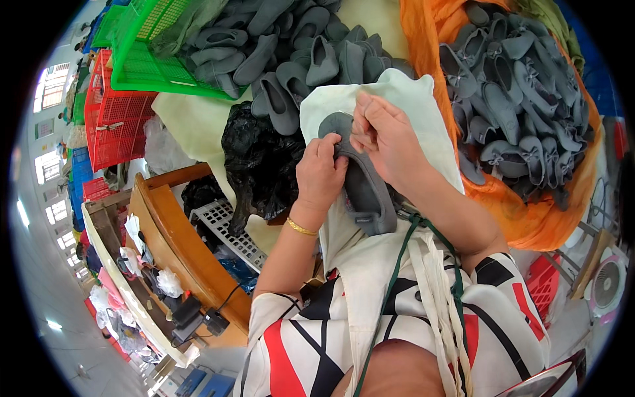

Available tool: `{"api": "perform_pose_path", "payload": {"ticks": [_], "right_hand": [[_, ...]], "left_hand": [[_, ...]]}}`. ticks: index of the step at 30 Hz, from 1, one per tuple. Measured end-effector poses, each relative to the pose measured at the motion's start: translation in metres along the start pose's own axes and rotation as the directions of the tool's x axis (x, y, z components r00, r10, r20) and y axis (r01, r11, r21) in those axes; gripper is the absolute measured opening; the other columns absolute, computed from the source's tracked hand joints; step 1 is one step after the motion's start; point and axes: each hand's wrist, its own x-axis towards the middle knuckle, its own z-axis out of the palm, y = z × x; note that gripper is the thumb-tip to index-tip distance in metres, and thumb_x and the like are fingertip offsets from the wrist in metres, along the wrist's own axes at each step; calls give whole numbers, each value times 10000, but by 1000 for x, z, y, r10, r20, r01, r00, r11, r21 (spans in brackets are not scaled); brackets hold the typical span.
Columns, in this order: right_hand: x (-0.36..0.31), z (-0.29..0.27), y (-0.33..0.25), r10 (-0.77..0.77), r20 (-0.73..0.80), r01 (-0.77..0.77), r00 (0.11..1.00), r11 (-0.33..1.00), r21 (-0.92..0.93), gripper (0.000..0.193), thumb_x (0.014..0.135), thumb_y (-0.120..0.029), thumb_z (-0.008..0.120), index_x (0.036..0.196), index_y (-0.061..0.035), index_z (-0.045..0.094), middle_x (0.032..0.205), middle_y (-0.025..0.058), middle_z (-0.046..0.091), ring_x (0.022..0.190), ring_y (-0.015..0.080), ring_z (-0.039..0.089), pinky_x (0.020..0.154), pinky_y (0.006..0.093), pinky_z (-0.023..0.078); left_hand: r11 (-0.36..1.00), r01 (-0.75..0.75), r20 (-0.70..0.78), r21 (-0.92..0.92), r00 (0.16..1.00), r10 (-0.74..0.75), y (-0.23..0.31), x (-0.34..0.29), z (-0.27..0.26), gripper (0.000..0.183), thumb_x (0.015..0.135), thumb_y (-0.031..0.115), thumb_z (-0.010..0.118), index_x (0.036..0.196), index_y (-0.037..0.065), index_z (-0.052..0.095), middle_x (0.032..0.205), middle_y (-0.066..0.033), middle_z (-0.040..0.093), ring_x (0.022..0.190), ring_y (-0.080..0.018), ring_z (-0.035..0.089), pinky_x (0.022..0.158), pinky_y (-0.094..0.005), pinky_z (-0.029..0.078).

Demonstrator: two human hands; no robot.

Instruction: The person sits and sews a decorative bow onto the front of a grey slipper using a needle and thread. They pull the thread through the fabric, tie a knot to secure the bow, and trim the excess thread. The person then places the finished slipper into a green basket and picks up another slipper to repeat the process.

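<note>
A dark grey slip-on shoe (368, 192) lies on the white cloth (426, 122) over my lap, its heel toward me and its opening facing up. My left hand (320, 171) is closed on the shoe's upper near the toe, the thumb at the edge of the opening. Just right of the toe and above it, my right hand (387, 135) is raised with thumb and fingertips pinched together. Whatever lies between those fingertips is too small to make out.
Grey shoes (324, 63) pile up beyond my lap, beside a green plastic crate (165, 73). An orange sack (512, 215) full of similar shoes stands at the right. To the left are a black plastic bag (254, 152), a wooden desk (178, 238) and red crates (109, 126).
</note>
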Motion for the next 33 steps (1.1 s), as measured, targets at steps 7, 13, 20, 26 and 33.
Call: {"api": "perform_pose_path", "payload": {"ticks": [7,13,20,26,33], "right_hand": [[-30,6,-17,-175,3,175,985,982,-75,262,1032,-165,487,786,-80,517,739,-15,495,653,72,439,607,241,376],[-75,-15,-2,-140,91,153,986,976,-157,237,1043,-196,485,894,-44,591,797,-3,542,718,72,463,660,232,404],[-124,-49,1,-207,230,309,951,650,-695,195,901,-185,600,822,-8,619,804,184,612,812,341,592,742,406,488],[-105,-66,-54,-558,608,611,565,-213,-763,84,835,-68,708,904,-60,661,809,83,637,738,282,611,659,374,511],[-126,-46,-56,-457,719,603,523,-397,-691,153,782,-94,749,909,-56,671,812,72,621,801,286,654,746,371,565]], "left_hand": [[928,-343,71,147,939,336,7,47,-31,442,736,66,695,1164,109,593,910,-89,622,824,-282,637,640,-385,544],[929,-368,268,-37,892,364,6,20,-7,248,774,101,681,1022,91,675,894,-101,640,778,-296,653,618,-381,544],[903,-307,345,-300,848,403,13,-42,44,226,855,139,621,1052,70,707,919,-131,689,837,-315,687,705,-365,548],[916,193,603,-352,795,65,50,-8,-6,530,825,68,636,1348,80,551,927,-85,666,769,-190,629,691,-299,515],[894,416,707,-168,683,-185,80,-12,-6,370,866,338,697,755,-14,696,599,-113,630,555,-184,593,582,-329,482]]}}
